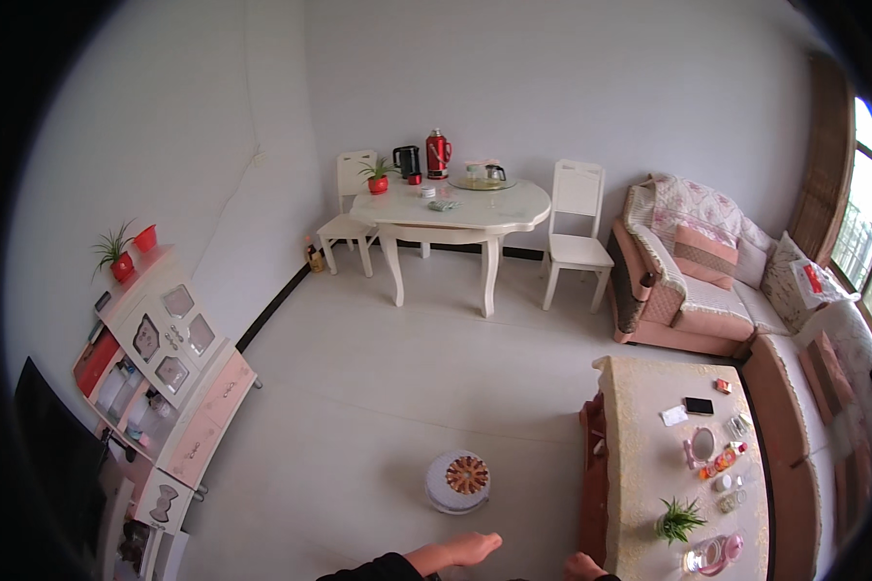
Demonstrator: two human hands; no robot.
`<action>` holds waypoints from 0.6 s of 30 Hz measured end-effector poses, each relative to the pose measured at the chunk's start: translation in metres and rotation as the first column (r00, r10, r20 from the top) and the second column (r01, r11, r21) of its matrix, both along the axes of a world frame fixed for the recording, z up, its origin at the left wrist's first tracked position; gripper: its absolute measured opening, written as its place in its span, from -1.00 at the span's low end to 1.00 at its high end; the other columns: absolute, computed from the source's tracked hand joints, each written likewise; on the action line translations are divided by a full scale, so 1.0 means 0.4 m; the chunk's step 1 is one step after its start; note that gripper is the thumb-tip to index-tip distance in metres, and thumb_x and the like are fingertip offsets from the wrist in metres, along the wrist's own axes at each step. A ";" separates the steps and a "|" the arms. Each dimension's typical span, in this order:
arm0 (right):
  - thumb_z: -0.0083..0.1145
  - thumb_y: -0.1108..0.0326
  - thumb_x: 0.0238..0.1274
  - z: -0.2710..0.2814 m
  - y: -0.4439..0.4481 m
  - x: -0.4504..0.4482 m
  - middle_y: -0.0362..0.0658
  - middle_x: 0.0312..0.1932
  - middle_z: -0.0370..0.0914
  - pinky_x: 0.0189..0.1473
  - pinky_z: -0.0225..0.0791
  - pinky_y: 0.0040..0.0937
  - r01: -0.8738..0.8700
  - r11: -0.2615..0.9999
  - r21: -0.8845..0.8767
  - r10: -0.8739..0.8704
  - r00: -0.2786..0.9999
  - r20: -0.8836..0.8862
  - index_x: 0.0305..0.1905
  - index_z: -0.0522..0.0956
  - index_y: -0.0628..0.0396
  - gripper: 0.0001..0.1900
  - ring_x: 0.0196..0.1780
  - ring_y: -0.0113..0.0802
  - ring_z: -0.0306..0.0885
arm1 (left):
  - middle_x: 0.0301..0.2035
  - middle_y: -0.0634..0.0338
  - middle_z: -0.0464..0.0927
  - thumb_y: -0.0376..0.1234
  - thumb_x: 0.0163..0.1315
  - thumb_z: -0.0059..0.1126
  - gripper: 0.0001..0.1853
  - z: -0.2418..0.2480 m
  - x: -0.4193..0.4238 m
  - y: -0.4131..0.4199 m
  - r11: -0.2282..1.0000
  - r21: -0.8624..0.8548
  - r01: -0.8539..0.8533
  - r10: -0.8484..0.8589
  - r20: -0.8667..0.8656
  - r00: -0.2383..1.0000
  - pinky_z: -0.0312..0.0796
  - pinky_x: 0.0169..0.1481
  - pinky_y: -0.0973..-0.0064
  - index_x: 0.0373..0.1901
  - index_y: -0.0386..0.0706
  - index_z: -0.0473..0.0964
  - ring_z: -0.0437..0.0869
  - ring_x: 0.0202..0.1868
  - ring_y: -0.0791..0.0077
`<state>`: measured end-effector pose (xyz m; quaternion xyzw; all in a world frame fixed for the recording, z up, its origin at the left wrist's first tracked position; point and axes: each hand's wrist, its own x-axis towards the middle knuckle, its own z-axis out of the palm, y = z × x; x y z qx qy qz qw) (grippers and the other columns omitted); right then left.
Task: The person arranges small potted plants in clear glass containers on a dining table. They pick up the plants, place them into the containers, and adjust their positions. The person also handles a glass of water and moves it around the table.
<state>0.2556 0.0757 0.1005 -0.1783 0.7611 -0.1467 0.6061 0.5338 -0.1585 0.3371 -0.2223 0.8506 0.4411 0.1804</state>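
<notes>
At the bottom edge, my left hand (474, 549) reaches out from a dark sleeve over the pale floor, with nothing seen in it; how its fingers lie is too small to tell. To its right, my right hand (583, 566) is partly cut off by the picture's lower rim, close beside the coffee table (625, 450) with its patterned cloth. A round white stool (458, 481) with a brown and orange flower-like pattern on top stands on the floor just beyond my left hand. Neither hand touches it.
The coffee table bears a phone (699, 406), a pink mirror (700, 447), a bottle (724, 460), a green plant (678, 521) and a pink-handled jug (713, 555). Pink sofas (712, 319) flank it. A white table (450, 210) stands ahead between two chairs; a cabinet (182, 407) is left.
</notes>
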 end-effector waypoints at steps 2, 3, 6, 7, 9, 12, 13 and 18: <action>-0.11 0.23 0.28 0.101 -0.170 0.021 -0.05 -0.45 0.58 -0.61 0.39 -0.38 0.187 0.982 -0.024 -0.184 0.979 0.090 -0.20 0.51 0.25 -0.72 -0.54 -0.35 0.55 | -0.16 -0.05 0.56 0.01 0.36 -0.34 -0.58 0.002 0.041 -0.084 0.999 -0.007 -0.046 0.046 0.062 0.997 0.36 -0.01 0.16 0.08 0.03 0.33 0.55 -0.07 -0.02; -0.11 0.23 0.28 0.226 -0.263 0.054 -0.08 -0.44 0.59 -0.56 0.44 -0.40 0.128 0.990 -0.063 -0.124 0.991 0.059 -0.22 0.52 0.23 -0.72 -0.50 -0.37 0.57 | -0.13 -0.06 0.54 0.02 0.35 -0.32 -0.55 -0.008 0.072 -0.109 0.997 -0.014 -0.077 0.078 0.077 0.994 0.36 0.01 0.17 0.10 0.01 0.31 0.53 -0.04 -0.03; -0.05 0.20 0.28 0.248 -0.379 -0.007 -0.07 -0.35 0.59 -0.61 0.39 -0.38 0.089 0.990 -0.112 -0.084 0.995 0.045 -0.06 0.44 0.22 -0.69 -0.47 -0.37 0.56 | -0.05 -0.08 0.51 0.04 0.32 -0.23 -0.48 -0.021 0.058 -0.209 0.997 -0.050 -0.052 0.056 0.089 0.994 0.35 0.07 0.19 0.15 -0.08 0.27 0.50 0.03 -0.02; -0.02 0.18 0.27 0.238 -0.415 -0.044 -0.05 -0.31 0.59 -0.66 0.34 -0.37 0.072 0.991 -0.111 -0.066 0.996 0.058 0.03 0.40 0.23 -0.63 -0.47 -0.37 0.55 | -0.04 -0.08 0.51 0.03 0.31 -0.19 -0.47 -0.022 0.050 -0.241 0.997 -0.054 -0.049 0.053 0.085 0.995 0.35 0.06 0.18 0.15 -0.12 0.27 0.50 0.03 -0.02; -0.06 0.23 0.25 0.250 -0.450 -0.116 -0.16 -0.42 0.59 -0.51 0.48 -0.42 0.041 0.996 -0.081 -0.042 0.999 -0.012 -0.20 0.53 0.15 -0.76 -0.42 -0.39 0.58 | -0.03 -0.07 0.50 0.02 0.29 -0.14 -0.45 -0.032 0.025 -0.304 0.997 -0.043 -0.067 0.069 0.069 0.995 0.34 0.06 0.16 0.14 -0.17 0.26 0.50 0.03 -0.02; -0.04 0.23 0.24 0.209 -0.509 -0.292 -0.15 -0.51 0.55 -0.56 0.44 -0.39 0.077 0.996 -0.051 -0.076 0.997 0.027 -0.29 0.55 0.16 -0.77 -0.52 -0.36 0.53 | -0.02 -0.08 0.49 0.00 0.29 -0.12 -0.46 -0.050 -0.064 -0.407 0.995 -0.012 -0.103 0.103 0.035 0.994 0.34 0.07 0.16 0.14 -0.19 0.26 0.49 0.03 -0.03; -0.01 0.24 0.25 0.124 -0.503 -0.374 -0.11 -0.58 0.51 -0.62 0.41 -0.41 0.159 0.985 -0.070 -0.153 0.985 0.086 -0.34 0.54 0.21 -0.75 -0.62 -0.39 0.47 | -0.01 -0.09 0.48 -0.01 0.29 -0.12 -0.46 -0.038 -0.127 -0.448 0.997 -0.006 -0.082 0.082 0.031 0.996 0.34 0.07 0.17 0.14 -0.19 0.26 0.49 0.04 -0.03; -0.11 0.24 0.20 -0.033 -0.718 -0.716 -0.09 -0.55 0.54 -0.50 0.41 -0.28 -0.660 0.751 -0.024 0.632 0.730 -0.260 -0.46 0.55 0.15 -0.72 -0.49 -0.21 0.55 | -0.04 -0.14 0.48 -0.05 0.32 -0.13 -0.48 -0.155 -0.361 -0.590 0.987 0.023 -0.158 0.159 -0.096 0.983 0.35 0.03 0.19 0.13 -0.24 0.27 0.51 0.00 -0.03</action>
